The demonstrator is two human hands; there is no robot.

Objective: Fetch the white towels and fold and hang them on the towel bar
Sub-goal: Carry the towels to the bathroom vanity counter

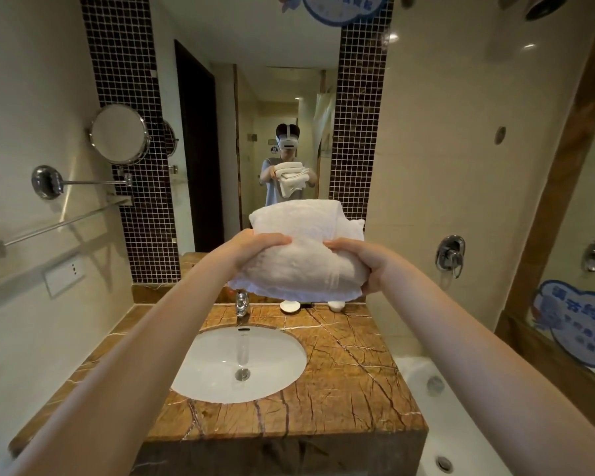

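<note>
1. The towels (299, 249) sit between the left hand (255, 245) and the right hand (361, 259), above the counter's (351, 383) back edge.
2. The sink (200, 345) is set in the counter's left half, with the faucet (242, 304) at the back edge behind it.
3. The mirror (272, 97) is behind the counter, the towel bar (59, 225) is on the left wall, and the bathtub (461, 424) is to the right.

Cannot count the layers in the white towels (299, 255). Hidden against that bundle: palm sides of the left hand (255, 245) and right hand (364, 262). Hidden behind its lower edge: top of the faucet (242, 304), far parts of 2 white dishes (290, 306). Cut off by the left edge: near end of the towel bar (59, 225). Cut off by the top edge, lettering blurred past reading: blue sign (340, 8). Likewise at the right edge: 2nd blue sign (577, 324). Cut off at the bottom edge: bathtub (461, 424).
</note>
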